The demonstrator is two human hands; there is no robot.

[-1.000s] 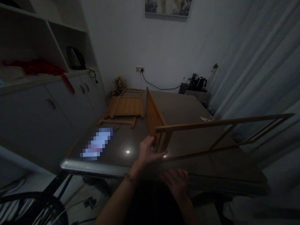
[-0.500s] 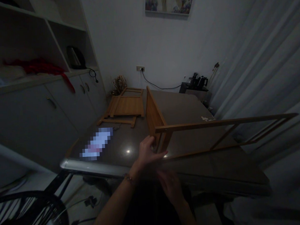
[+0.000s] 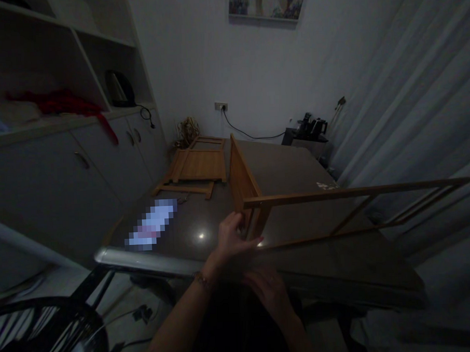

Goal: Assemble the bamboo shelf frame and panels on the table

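The left hand (image 3: 233, 237) is gripping the near corner of the wooden frame (image 3: 337, 193) standing on the counter (image 3: 297, 165), while the right hand (image 3: 268, 291) is hovering just beneath, too dim to tell how open.

wooden frame (image 3: 337, 195) blocks centre, open tabletop (image 3: 205, 208) at left

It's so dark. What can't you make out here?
Head view: the patch on the table is pixelated, unreadable.
The painting is cut off by the top edge.
The right hand sits in shadow below the table edge; whether it holds anything is unclear.
The left hand rests on the frame; its back hides whether it grips.
The dark things by the far wall: too small to name.
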